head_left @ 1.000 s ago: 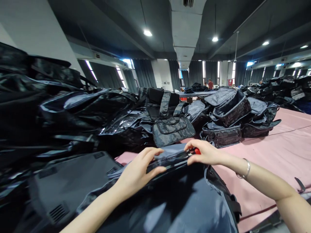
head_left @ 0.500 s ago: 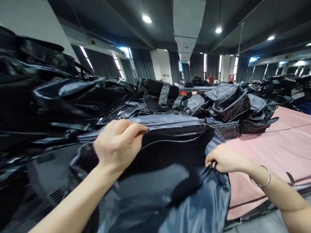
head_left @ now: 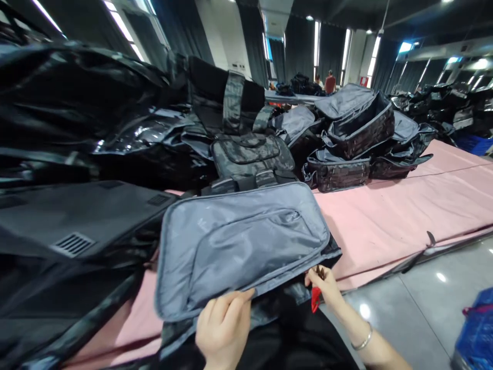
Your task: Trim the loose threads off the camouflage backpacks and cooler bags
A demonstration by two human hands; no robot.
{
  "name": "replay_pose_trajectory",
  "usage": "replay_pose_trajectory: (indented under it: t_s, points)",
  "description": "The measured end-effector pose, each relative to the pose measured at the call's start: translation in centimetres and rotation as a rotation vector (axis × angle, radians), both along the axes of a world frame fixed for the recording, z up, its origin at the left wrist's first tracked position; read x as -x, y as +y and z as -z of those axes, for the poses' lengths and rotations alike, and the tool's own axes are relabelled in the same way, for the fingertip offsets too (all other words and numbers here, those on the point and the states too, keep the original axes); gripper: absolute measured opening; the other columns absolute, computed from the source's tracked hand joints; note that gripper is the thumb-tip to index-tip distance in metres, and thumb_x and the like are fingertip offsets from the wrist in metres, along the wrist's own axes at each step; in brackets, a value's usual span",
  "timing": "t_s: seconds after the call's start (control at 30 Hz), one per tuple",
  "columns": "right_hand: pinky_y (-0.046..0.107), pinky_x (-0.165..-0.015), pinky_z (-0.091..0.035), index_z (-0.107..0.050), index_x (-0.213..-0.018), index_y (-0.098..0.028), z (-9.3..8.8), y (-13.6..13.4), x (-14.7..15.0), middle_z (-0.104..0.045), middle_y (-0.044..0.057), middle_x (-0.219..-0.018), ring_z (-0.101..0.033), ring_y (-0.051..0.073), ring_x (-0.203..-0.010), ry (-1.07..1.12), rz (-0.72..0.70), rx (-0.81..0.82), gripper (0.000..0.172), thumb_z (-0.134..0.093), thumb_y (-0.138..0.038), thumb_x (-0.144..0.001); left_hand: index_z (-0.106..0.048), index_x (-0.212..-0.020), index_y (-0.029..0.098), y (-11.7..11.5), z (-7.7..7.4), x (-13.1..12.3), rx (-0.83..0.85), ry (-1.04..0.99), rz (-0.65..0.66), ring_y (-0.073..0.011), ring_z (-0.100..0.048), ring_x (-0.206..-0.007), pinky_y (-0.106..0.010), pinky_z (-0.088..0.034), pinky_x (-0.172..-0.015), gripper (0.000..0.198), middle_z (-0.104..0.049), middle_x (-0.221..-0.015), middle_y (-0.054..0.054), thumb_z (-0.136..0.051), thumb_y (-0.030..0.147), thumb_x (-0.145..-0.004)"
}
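A backpack (head_left: 246,246) lies opened out in front of me, its grey lining and a zipped inner pocket facing up. My left hand (head_left: 225,326) is closed on the near edge of the lining panel, thumb and fingers pinching it. At the panel's near right corner my right hand (head_left: 327,285) is closed around small red-handled thread snips (head_left: 316,299), their dark tips showing above the fingers. Whether the right fingers also hold the fabric, I cannot tell. The bag's dark lower part hangs toward me, partly hidden by the left hand.
The bag rests on a pink-covered table (head_left: 393,205). Dark bags (head_left: 77,103) are heaped at the left, and opened grey-lined bags (head_left: 346,169) are stacked beyond. A blue bundle (head_left: 475,329) stands on the floor at right. People (head_left: 330,83) are far back.
The bag's dark interior was open toward me; now the grey-lined panel lies over it. Both hands have come down and nearer, and the view has tilted downward. The snips' red handle now shows.
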State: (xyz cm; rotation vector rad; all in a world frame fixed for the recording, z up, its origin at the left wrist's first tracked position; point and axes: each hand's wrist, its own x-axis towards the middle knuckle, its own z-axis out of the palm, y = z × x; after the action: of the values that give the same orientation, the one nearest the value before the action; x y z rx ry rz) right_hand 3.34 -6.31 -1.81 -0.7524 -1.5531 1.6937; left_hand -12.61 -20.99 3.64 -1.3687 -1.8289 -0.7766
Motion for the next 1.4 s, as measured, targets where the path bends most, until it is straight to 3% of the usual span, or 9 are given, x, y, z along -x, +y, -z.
replay_pose_trajectory:
  t_s: [0.13, 0.3, 0.4, 0.5, 0.67, 0.77, 0.93, 1.1, 1.4]
  points:
    - [0.02, -0.04, -0.029, -0.049, -0.056, -0.017, 1.0, -1.0, 1.2, -0.05, -0.003, -0.047, -0.035, 0.006, -0.039, 0.041, 0.098, 0.173, 0.048, -0.061, -0.06, -0.072, -0.06, -0.088, 0.023, -1.6, 1.5, -0.5, 0.023, -0.104, -0.01, -0.0175, -0.056, -0.065, -0.031, -0.044, -0.066, 0.02, -0.064, -0.073, -0.003, -0.06, 0.006, -0.076]
    - [0.019, -0.039, -0.022, -0.033, -0.053, -0.02, 0.1, -1.3, 2.6, -0.03, -0.01, -0.044, -0.026, 0.004, -0.039, 0.125, 0.177, 0.259, 0.054, -0.065, -0.061, -0.068, -0.061, -0.093, 0.023, -2.4, 3.2, -3.5, -0.114, -0.343, -0.001, -0.0214, -0.061, -0.081, -0.039, -0.047, -0.078, 0.021, -0.066, -0.086, -0.008, -0.066, 0.014, -0.074]
    - [0.019, -0.039, -0.017, -0.026, -0.055, -0.022, -0.7, -1.3, 2.8, -0.02, -0.012, -0.046, -0.018, 0.004, -0.041, 0.164, 0.169, 0.279, 0.057, -0.065, -0.061, -0.068, -0.064, -0.089, 0.022, -2.1, 4.1, -5.3, -0.156, -0.905, 0.049, -0.02, -0.061, -0.076, -0.036, -0.049, -0.075, 0.014, -0.067, -0.083, -0.006, -0.063, 0.03, -0.077]
    - [0.019, -0.039, -0.016, -0.023, -0.057, -0.023, -1.1, -1.3, 2.7, -0.017, -0.012, -0.048, -0.016, 0.004, -0.042, 0.172, 0.156, 0.278, 0.057, -0.065, -0.06, -0.068, -0.067, -0.089, 0.017, -0.8, 3.7, -6.1, -0.122, -1.514, 0.128, -0.0173, -0.06, -0.065, -0.031, -0.05, -0.066, 0.034, -0.068, -0.077, -0.006, -0.066, 0.047, -0.072]
    - [0.019, -0.041, -0.024, -0.031, -0.06, -0.022, -1.1, -1.8, 1.9, -0.026, -0.011, -0.05, -0.024, 0.005, -0.043, 0.121, 0.161, 0.233, 0.049, -0.065, -0.054, -0.072, -0.069, -0.073, 0.009, 2.2, 2.1, -6.2, -0.267, -1.991, 0.268, -0.0143, -0.056, -0.057, -0.028, -0.048, -0.056, 0.046, -0.069, -0.073, -0.01, -0.075, 0.052, -0.058]
    - [0.02, -0.053, -0.038, -0.046, -0.071, -0.019, -1.2, -2.9, 0.1, -0.044, -0.007, -0.063, -0.041, 0.008, -0.055, 0.033, 0.153, 0.106, 0.034, -0.073, -0.04, -0.068, -0.07, -0.07, 0.009, 2.9, 1.9, -6.3, -0.316, -1.999, 0.239, -0.0127, -0.055, -0.056, -0.025, -0.047, -0.055, 0.043, -0.068, -0.068, -0.009, -0.079, 0.048, -0.055]
    - [0.026, -0.073, -0.045, -0.057, -0.101, -0.021, -1.7, -5.3, -2.8, -0.061, 0.001, -0.087, -0.057, 0.014, -0.078, -0.275, 0.074, -0.281, 0.018, -0.048, -0.03, -0.088, -0.071, -0.071, 0.011, 2.7, 2.2, -6.2, -0.283, -1.937, 0.22, -0.0133, -0.056, -0.055, -0.026, -0.05, -0.057, 0.04, -0.07, -0.072, -0.008, -0.08, 0.045, -0.053]
    - [0.026, -0.068, -0.048, -0.064, -0.095, -0.021, -2.1, -6.1, -2.7, -0.067, 0.003, -0.082, -0.062, 0.017, -0.072, -0.331, 0.129, -0.43, 0.018, -0.06, -0.029, -0.08, -0.072, -0.071, 0.012, 2.9, 2.4, -6.2, -0.274, -1.935, 0.184, -0.0165, -0.062, -0.061, -0.027, -0.053, -0.062, 0.036, -0.071, -0.07, -0.007, -0.082, 0.04, -0.051]
    - [0.029, -0.071, -0.05, -0.062, -0.096, -0.019, -2.1, -5.8, -1.9, -0.068, 0.005, -0.084, -0.063, 0.018, -0.073, -0.372, 0.166, -0.572, 0.016, -0.054, -0.026, -0.085, -0.072, -0.069, 0.012, 2.8, 2.1, -6.3, -0.227, -1.9, 0.156, -0.0206, -0.067, -0.065, -0.031, -0.056, -0.069, 0.032, -0.071, -0.066, -0.007, -0.078, 0.04, -0.055]
